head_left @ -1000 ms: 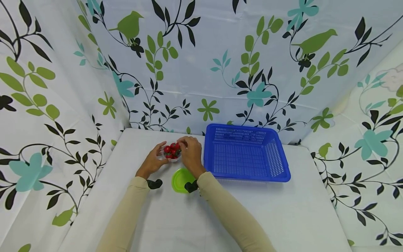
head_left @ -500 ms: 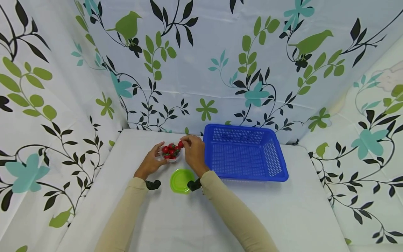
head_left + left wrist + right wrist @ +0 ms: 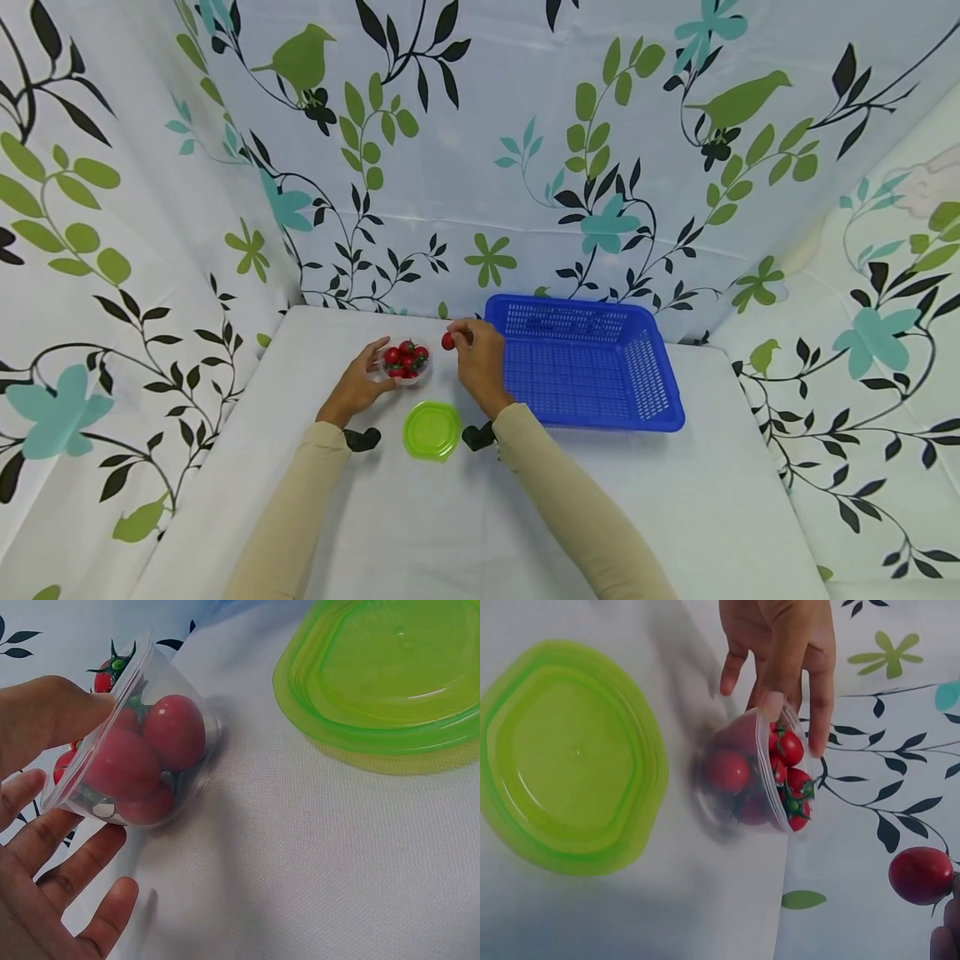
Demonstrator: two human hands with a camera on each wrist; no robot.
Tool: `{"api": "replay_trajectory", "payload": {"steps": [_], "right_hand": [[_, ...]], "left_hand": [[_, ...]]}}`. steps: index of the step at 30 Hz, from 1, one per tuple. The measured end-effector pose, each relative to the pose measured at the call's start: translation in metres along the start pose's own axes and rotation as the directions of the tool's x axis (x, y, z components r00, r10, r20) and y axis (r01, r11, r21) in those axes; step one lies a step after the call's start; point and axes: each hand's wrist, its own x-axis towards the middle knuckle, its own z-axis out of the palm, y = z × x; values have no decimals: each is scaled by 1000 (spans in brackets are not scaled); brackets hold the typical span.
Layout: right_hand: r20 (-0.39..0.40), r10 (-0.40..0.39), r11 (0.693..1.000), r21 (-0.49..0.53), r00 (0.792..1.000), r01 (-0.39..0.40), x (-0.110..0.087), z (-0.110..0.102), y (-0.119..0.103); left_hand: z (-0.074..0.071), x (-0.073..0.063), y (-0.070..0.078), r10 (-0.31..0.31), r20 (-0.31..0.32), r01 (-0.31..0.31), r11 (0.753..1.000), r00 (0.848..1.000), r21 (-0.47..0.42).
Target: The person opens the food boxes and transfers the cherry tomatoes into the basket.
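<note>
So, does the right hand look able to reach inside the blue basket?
Probably yes: the blue basket stands open beside the right hand and nothing seems in between, although that hand holds a tomato.

We see bright, even light across the table (image 3: 427, 533) in the head view, with a faint, soft shadow beside the left sleeve (image 3: 288, 508) and small details smeared. In both wrist views we find blurry-edged shadows by the tub (image 3: 171, 681) and pale glints on the lid (image 3: 390, 682); in the right one, part of the table looks bluish and dim.
</note>
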Motion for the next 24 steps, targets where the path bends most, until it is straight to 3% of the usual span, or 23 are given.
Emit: {"api": "replay_trajectory", "payload": {"steps": [13,24], "right_hand": [[-20,22,1000,17,1000,-22,5,-20,11],[5,101,995,4,995,-101,6,-36,19]], "left_hand": [[2,-2,3,-17,4,17,1000,1000,8],[4,-2,3,-16,-9,16,1000,1000,7]]}}
